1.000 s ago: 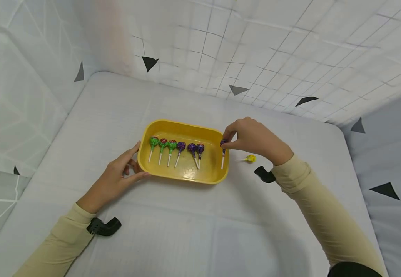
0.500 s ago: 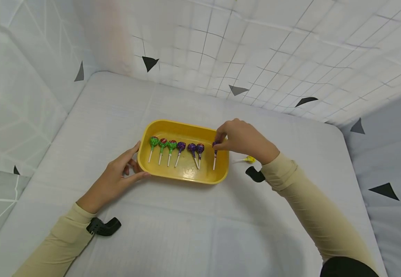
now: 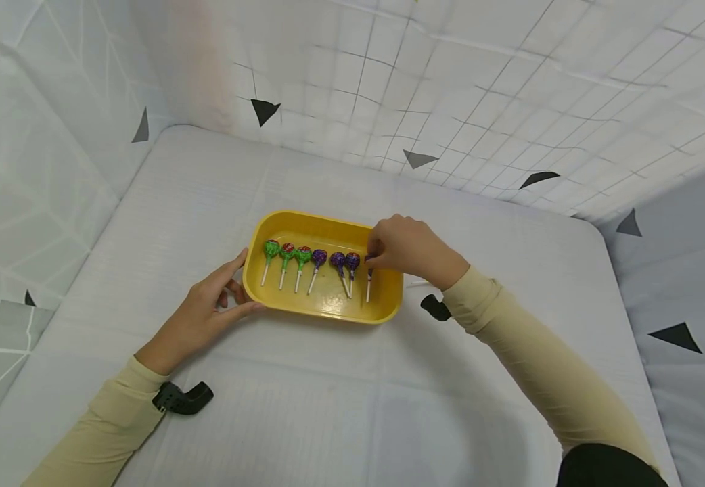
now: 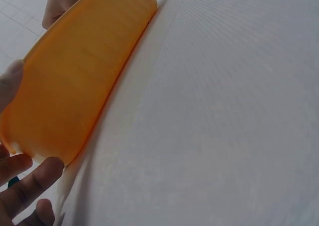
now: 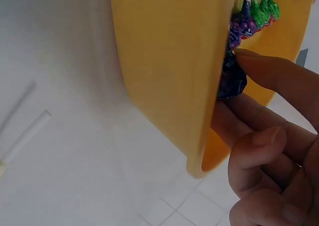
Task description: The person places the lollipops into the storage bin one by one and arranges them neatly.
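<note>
A yellow tray (image 3: pixel 304 310) holds a row of wrapped lollipops with white sticks toward me. Three green-wrapped lollipops (image 3: pixel 287 253) lie on the left, then several purple ones (image 3: pixel 337 261), two of them close together with their sticks meeting. My left hand (image 3: pixel 209 308) grips the tray's left end, thumb at the front corner; in the left wrist view, its fingertips (image 4: pixel 50 170) touch the tray wall. Inside the right part of the tray, my right hand (image 3: pixel 410 250) pinches a dark purple lollipop (image 5: pixel 232 79) by its head between thumb and fingers. Its stick points down toward the tray floor.
Right of the tray, a white lollipop stick (image 3: pixel 418 283) lies on the white-covered table (image 3: pixel 304 406); its head is hidden behind my right forearm. White gridded sheets (image 3: pixel 450 88) rise behind the table.
My right hand has moved left and slightly toward me with the purple lollipop, from the tray's right wall to beside the other purple ones. The left hand stays put.
</note>
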A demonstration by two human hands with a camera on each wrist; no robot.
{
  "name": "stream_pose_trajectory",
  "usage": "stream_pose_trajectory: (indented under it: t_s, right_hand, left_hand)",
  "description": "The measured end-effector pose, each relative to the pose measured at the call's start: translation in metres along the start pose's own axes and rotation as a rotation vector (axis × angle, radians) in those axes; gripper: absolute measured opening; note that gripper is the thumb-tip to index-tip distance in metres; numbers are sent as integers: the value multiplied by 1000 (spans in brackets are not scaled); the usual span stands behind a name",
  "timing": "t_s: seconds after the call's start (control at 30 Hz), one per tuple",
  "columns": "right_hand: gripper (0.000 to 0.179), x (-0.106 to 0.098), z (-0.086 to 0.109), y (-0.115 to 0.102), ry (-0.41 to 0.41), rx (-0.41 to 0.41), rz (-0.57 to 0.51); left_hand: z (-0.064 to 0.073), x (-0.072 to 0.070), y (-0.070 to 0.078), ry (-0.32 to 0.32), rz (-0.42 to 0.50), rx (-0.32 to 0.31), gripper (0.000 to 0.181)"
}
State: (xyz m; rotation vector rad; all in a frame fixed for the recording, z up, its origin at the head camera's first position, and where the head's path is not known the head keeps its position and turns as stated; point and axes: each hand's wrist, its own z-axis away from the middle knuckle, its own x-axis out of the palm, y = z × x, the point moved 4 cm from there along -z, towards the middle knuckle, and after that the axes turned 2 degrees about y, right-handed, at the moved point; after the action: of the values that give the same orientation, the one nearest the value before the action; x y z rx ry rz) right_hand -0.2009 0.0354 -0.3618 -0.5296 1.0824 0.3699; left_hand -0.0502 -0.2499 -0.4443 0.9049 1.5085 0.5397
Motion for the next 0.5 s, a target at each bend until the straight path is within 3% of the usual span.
stream_pose_trajectory:
  t_s: [0.5]
  right_hand:
    - [26, 10, -12, -7, 13, -5, 86]
  left_hand:
    - [0, -1, 0, 3, 4, 5, 95]
